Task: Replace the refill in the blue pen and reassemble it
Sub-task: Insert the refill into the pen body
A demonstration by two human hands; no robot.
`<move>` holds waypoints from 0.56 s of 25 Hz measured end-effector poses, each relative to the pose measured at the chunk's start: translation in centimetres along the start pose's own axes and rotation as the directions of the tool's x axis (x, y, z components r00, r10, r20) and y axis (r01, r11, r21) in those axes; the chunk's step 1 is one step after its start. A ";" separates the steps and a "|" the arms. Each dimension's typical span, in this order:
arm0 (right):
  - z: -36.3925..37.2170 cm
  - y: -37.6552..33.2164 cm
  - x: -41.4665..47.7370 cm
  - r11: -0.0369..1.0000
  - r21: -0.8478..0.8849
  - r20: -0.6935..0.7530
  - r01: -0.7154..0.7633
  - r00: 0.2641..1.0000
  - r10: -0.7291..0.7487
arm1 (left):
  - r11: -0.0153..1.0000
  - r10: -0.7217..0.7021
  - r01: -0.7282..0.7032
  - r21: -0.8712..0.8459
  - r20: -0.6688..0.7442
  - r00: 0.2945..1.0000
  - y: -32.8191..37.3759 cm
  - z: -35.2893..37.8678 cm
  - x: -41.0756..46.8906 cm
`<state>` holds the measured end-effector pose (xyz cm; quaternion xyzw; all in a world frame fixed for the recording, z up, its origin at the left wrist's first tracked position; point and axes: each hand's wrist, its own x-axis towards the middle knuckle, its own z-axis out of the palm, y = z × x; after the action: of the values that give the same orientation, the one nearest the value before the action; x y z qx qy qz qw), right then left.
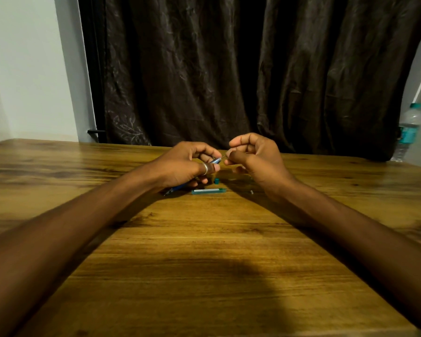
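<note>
Just above the teal case [208, 191], the left hand [187, 164] grips the blue pen [216, 161]; the right hand [250, 154] pinches a thin refill [223, 156].

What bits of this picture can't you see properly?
Head view:
- the blue pen: mostly hidden inside the left hand; only its ends show.
- the thin refill: hair-thin, far end covered by the right hand.
- the small metal piece on the table: too small to identify.
- the water bottle: label blurred.
</note>
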<state>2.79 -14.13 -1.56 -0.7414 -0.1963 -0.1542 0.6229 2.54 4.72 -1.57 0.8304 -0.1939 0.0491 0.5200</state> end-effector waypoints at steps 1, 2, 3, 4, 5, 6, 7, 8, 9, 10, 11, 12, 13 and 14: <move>0.1 0.0 0.0 1.000 -0.019 0.008 0.006 1.000 -0.005 | 1.000 0.001 -0.001 -0.003 -0.002 1.000 0.1 0.1 -0.1; 0.2 0.0 0.0 0.999 -0.030 0.017 0.010 1.000 -0.010 | 1.000 0.001 -0.001 -0.005 -0.004 1.000 0.2 0.1 -0.2; 0.2 0.1 0.0 0.999 -0.036 0.027 0.016 1.000 -0.015 | 1.000 0.001 -0.001 -0.007 -0.006 1.000 0.2 0.1 -0.2; 0.3 0.2 0.1 0.999 -0.040 0.036 0.022 0.999 -0.020 | 1.000 0.000 0.000 -0.008 -0.009 1.000 0.2 0.2 -0.2; 0.3 0.2 0.1 0.999 -0.043 0.043 0.026 0.999 -0.024 | 1.000 0.000 0.000 -0.008 -0.011 1.000 0.2 0.2 -0.2; 0.3 0.3 0.1 0.999 -0.042 0.048 0.028 0.998 -0.026 | 1.000 -0.001 0.001 -0.008 -0.014 1.000 0.2 0.2 -0.2; 0.3 0.3 0.2 0.999 -0.039 0.050 0.028 0.998 -0.026 | 1.000 -0.001 0.001 -0.011 -0.018 1.000 0.2 0.2 -0.2; 0.3 0.3 0.2 0.999 -0.038 0.050 0.028 0.998 -0.026 | 1.000 -0.001 0.000 -0.015 -0.021 1.000 0.2 0.1 -0.1; 0.2 0.3 0.2 0.999 -0.039 0.049 0.028 0.998 -0.026 | 1.000 0.001 -0.001 -0.016 -0.020 1.000 0.1 0.1 -0.1; 0.1 0.4 0.2 0.999 -0.040 0.048 0.030 0.998 -0.029 | 1.000 0.003 -0.003 -0.012 -0.018 1.000 0.1 0.0 -0.1; 0.1 0.4 0.2 0.999 -0.040 0.047 0.034 0.998 -0.032 | 1.000 0.004 -0.004 -0.006 -0.015 1.000 0.0 -0.1 0.0; 0.0 0.4 0.2 0.998 -0.042 0.046 0.036 0.998 -0.034 | 1.000 0.005 -0.005 -0.002 -0.014 1.000 0.0 -0.1 0.0; 0.0 0.3 0.3 0.998 -0.046 0.045 0.038 0.998 -0.036 | 1.000 0.005 -0.005 -0.004 -0.013 1.000 0.0 -0.1 0.0; 0.0 0.3 0.3 0.998 -0.050 0.043 0.039 0.998 -0.037 | 1.000 0.005 -0.005 -0.008 -0.014 1.000 0.0 -0.2 0.1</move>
<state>3.20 -14.16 -1.71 -0.7563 -0.2195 -0.1552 0.5964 2.61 4.85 -1.50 0.8275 -0.1926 0.0554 0.5245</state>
